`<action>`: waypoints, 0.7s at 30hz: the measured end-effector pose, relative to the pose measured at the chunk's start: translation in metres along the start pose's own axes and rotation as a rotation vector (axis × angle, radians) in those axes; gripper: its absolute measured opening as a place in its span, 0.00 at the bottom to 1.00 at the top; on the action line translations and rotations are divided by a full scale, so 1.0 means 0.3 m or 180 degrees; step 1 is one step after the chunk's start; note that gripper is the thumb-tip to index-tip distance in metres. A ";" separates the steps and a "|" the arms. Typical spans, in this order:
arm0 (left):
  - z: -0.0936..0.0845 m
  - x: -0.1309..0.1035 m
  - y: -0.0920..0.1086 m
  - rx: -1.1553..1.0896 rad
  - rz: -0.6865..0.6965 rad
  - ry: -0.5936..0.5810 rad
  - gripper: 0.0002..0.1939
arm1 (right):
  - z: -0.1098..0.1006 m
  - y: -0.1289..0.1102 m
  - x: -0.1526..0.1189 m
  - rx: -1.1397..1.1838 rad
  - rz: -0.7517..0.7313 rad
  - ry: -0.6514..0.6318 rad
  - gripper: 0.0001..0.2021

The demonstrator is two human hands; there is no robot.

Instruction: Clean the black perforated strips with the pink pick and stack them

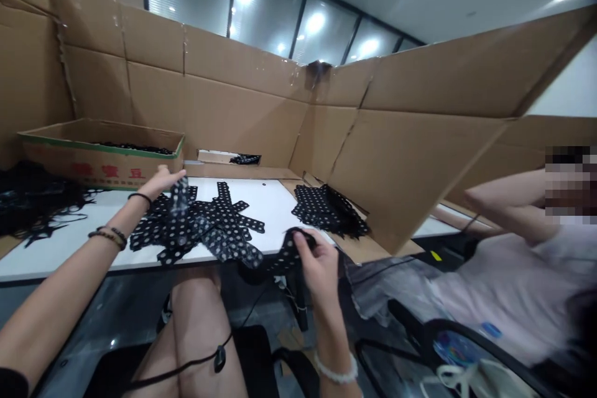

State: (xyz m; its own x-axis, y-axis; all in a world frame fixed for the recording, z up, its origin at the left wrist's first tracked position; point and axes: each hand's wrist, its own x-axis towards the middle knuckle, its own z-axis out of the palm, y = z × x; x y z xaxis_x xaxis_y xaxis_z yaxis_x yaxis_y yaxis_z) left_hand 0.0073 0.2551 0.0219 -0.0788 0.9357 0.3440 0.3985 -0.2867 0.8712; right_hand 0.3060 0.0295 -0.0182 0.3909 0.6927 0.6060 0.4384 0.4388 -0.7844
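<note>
My right hand (319, 258) pinches a black fabric piece with white polka dots (285, 256) at the table's front edge. My left hand (164, 181) is at the left, its fingers closed at the top of a raised dotted strip (179, 205). Below and between the hands, a loose heap of dotted strips (224, 224) spreads over the white table (273, 202). Beyond my right hand lies a neater stack of dotted pieces (326, 208).
An open cardboard box (116, 168) with black items stands at the back left. Black stringy material (37, 205) is piled at the far left. Tall cardboard walls (242, 106) enclose the table. Another person (513, 286) sits at the right, an arm raised.
</note>
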 end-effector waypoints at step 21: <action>0.129 -0.389 0.105 -0.1007 0.0607 -0.0943 0.18 | 0.019 -0.023 -0.022 0.0274 0.0083 0.0769 0.14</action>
State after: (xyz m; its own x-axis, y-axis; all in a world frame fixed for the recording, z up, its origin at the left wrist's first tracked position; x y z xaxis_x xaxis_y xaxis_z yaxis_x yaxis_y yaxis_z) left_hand 0.0643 0.1450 -0.0043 0.2512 0.8654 0.4336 0.0790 -0.4648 0.8819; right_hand 0.2958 0.0251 -0.0175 0.5878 0.5521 0.5913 0.3593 0.4767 -0.8023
